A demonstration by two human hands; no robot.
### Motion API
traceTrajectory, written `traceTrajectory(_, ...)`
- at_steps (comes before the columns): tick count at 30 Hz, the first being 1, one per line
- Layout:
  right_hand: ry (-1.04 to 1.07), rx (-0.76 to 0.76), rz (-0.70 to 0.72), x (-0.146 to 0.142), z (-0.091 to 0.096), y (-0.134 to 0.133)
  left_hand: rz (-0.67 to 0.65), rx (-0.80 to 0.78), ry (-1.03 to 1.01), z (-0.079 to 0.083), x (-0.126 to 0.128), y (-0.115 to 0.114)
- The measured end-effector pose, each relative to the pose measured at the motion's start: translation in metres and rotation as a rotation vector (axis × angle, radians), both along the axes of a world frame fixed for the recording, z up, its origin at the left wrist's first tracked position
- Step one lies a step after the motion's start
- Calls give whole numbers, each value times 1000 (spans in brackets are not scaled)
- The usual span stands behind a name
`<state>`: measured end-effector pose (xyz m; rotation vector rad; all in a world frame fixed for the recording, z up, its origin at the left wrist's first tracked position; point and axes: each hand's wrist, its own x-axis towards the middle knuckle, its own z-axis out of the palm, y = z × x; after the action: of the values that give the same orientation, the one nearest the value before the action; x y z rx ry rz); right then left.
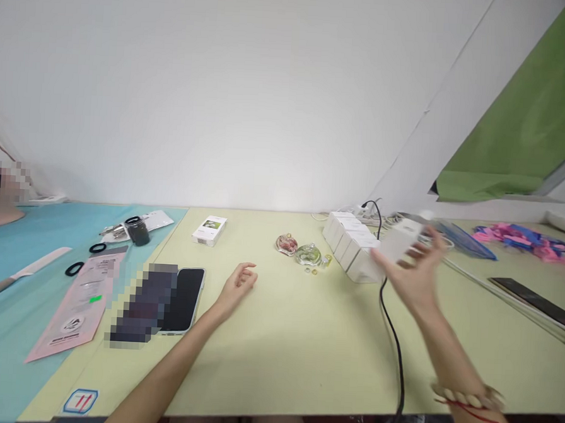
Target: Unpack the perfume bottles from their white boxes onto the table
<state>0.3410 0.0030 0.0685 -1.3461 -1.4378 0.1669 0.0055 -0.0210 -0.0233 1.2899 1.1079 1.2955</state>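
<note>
From the head view, the handling looks partway: you have one box (397, 238) up in your right hand (416, 278), grasped between thumb and fingers, though blur hides whether it is opened. The other boxes (350, 240) stand unheld, just left of that grip. Farther left, two bottles (309, 256) sit outside any box. Your left hand (238, 284) is empty, loosely curled, well left of the held box.

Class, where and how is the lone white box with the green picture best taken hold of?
Probably midway along its two long sides, coming from above: the lone white box lies flat, longer than wide, with nothing touching either side.
</note>
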Motion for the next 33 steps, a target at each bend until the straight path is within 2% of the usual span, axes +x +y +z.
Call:
traceTrajectory(2, 72, -74, 360, -59, 6, 4, -19, 29, 42, -1, 1, -2)
traceTrajectory(4, 54, -183, 663, -106, -1, 6, -37, 73, 84, -2, -1, -3)
traceTrajectory(5, 38, -234, 771, -125, -7, 7, -47, 101, 105, -3, -2, -2)
traceTrajectory(8, 30, -299, 1008, -163, -27, 8, -62, 197, 145, -3, -5, -1)
traceTrajectory(12, 74, -325, 1162, -181, -42, 9, 16, 248, 188, 4, -3, -3)
traceTrajectory(15, 103, -352, 1161, -181, -49, 7, 77, 236, 216, 9, 1, -4)
traceTrajectory(21, 163, -291, 922, -184, -64, 5, 174, 229, 237, 8, 1, -3)
traceTrajectory(26, 160, -193, 749, -184, -69, 7, 278, 392, 209, -4, 0, 0)
traceTrajectory(28, 64, -139, 731, -182, -68, 6, 311, 487, 279, -9, -3, 1)
traceTrajectory(30, -33, -84, 739, -181, -67, 4, 335, 575, 438, -11, -8, 2)
traceTrajectory(33, -65, -25, 721, -181, -67, 2, 331, 626, 643, -9, -15, 0)
